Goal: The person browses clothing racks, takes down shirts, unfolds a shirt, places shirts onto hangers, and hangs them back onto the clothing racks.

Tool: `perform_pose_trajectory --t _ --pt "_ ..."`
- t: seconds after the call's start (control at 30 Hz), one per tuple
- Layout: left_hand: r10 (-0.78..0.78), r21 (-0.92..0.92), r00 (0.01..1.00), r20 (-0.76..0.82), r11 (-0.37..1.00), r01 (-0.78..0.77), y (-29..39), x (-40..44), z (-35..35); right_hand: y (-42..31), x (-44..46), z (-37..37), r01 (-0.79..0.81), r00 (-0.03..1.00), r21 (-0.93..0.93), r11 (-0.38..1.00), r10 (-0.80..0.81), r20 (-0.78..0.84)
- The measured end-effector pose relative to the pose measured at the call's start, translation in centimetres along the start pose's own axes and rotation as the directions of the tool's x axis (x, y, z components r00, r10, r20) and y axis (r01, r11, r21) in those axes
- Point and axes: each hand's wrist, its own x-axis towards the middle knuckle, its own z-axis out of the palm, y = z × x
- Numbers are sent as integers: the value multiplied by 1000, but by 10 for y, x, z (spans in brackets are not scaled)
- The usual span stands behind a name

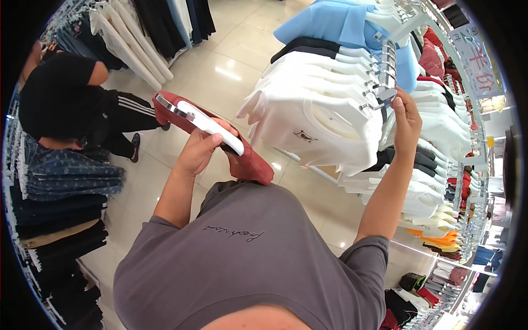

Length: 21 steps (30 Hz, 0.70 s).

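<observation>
My left hand (206, 144) is closed around a white hanger (215, 127) with a shiny metal hook. A dark red garment (256, 165) hangs from it, reaching down to my shirt front. My right hand (407, 121) is raised, its fingers curled at the end of a metal rack arm (388, 66). Beneath that arm several white T-shirts (322, 129) hang in a row on white hangers. The front one has a small dark print on its chest. Exactly what the right fingertips press on is partly hidden.
Light blue tops (335, 25) hang at the far end of the arm. More clothing racks run along the right, below a handwritten sign (477, 60). Another person (60, 99) in black stands at left, beside racks of trousers (132, 44) and denim (71, 170). The tiled floor (228, 60) shines.
</observation>
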Motion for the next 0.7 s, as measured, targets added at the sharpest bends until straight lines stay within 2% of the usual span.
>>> perform_pose_trajectory --t 0.2,0.3,0.4,0.5,0.53,0.57,0.7 --pt "-16 15 998 60 1000 15 0 2 1 -3 0 0 16 1000 -133 991 -17 0" --pt "-6 -4 999 48 1000 7 -3 0 3 2 -7 -3 22 1000 -65 998 -22 2" --pt "-25 -5 996 85 1000 25 -6 -1 0 1 -25 2 -65 987 133 989 83 -137" --pt "-34 8 991 128 999 33 -14 -1 -1 15 -62 5 -136 979 30 990 139 -151" --pt "-53 8 990 133 999 52 -15 -1 0 15 -77 9 -184 976 -47 982 177 -127" --pt "-73 25 983 169 997 69 -17 0 2 20 -94 18 -212 970 -4 977 210 -123" --pt "-182 34 939 292 983 179 -37 3 14 25 -160 53 -407 903 -9 913 404 147"
